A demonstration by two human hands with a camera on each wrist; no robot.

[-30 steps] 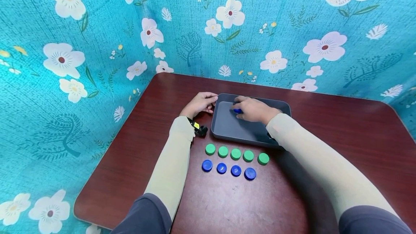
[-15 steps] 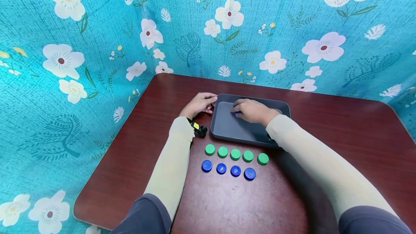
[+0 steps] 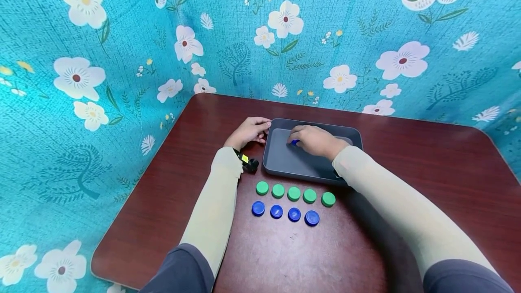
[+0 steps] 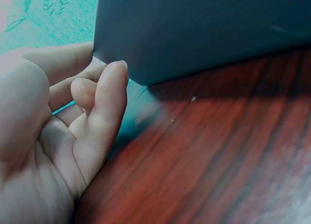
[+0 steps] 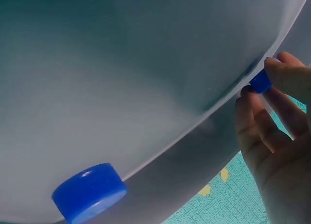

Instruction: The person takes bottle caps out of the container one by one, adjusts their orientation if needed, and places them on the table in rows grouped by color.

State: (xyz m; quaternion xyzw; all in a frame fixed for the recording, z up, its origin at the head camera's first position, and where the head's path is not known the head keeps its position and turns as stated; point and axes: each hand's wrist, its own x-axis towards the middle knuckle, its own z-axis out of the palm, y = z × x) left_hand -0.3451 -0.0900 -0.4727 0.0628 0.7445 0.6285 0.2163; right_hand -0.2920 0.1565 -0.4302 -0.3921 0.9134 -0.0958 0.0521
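Observation:
At the near-left wall of the dark grey tray (image 3: 281, 159), my left hand (image 3: 247, 131) holds the tray's corner with its fingertips. The left wrist view shows the thumb at the rim of the tray (image 4: 204, 34) and the other fingers curled by its outer wall. My right hand (image 3: 315, 140) reaches inside the tray and pinches a blue bottle cap (image 5: 261, 81) between thumb and fingers, close to the tray's floor beside the wall. A second blue cap (image 5: 90, 192) lies in the tray in the right wrist view; the right hand and forearm hide it in the head view.
On the dark red wooden table (image 3: 195, 139), in front of the tray, lies a row of several green caps (image 3: 294, 194). A row of several blue caps (image 3: 294, 214) runs nearer to me. A floral turquoise curtain (image 3: 244, 26) hangs behind and to the left.
My right hand shifts slightly left within the tray with the blue cap and comes down lower. The left hand stays at the tray's corner; the cap rows keep their places.

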